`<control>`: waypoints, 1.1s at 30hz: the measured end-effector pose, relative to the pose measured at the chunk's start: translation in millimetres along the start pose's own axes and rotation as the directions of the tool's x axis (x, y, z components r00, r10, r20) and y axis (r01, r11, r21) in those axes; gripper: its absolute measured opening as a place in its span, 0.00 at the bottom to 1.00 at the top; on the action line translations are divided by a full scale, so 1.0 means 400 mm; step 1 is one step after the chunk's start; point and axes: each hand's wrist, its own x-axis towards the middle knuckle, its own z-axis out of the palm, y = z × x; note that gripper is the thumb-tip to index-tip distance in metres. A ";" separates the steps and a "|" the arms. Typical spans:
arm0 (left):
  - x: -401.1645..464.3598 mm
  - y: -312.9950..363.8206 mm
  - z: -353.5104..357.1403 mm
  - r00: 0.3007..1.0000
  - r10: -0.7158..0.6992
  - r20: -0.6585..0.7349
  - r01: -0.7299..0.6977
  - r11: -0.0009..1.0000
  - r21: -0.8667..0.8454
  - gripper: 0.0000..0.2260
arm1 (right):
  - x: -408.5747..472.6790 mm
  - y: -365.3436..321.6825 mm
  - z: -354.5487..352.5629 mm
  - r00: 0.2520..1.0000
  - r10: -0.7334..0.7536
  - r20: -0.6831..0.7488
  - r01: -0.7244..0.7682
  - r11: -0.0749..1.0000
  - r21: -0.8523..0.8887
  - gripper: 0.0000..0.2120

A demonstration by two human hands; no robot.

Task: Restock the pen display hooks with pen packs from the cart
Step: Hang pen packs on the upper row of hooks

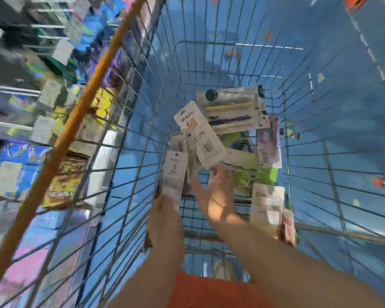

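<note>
Both my arms reach down into a wire shopping cart. My left hand grips the lower end of a narrow white pen pack, held upright near the cart's left wall. My right hand is spread open over the pile, its fingertips at the edge of another white pen pack with a red logo and barcode. A wider pack with yellow and blue pens lies at the far end. More packs lie at the right: a purple one, a green one and a pale orange one.
The cart's orange top rail runs diagonally on the left. Beyond it stand blurred store shelves with boxed goods. The floor seen through the wires is blue. An orange handle part sits at the bottom near my body.
</note>
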 end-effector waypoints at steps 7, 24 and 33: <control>0.081 -0.013 0.085 0.972 0.233 0.018 -0.233 0.966 0.109 0.16 | 0.193 -0.057 0.004 0.992 -0.068 -0.109 0.031 0.951 -0.307 0.31; 0.097 0.038 0.133 0.976 0.028 0.218 -0.014 0.998 -0.063 0.25 | 0.008 0.056 0.066 0.896 0.001 0.443 -0.157 0.935 0.317 0.09; 0.124 0.060 0.105 0.971 -0.059 0.232 0.084 0.992 -0.097 0.36 | -0.066 0.079 0.092 0.871 -0.241 0.429 0.128 0.953 0.276 0.18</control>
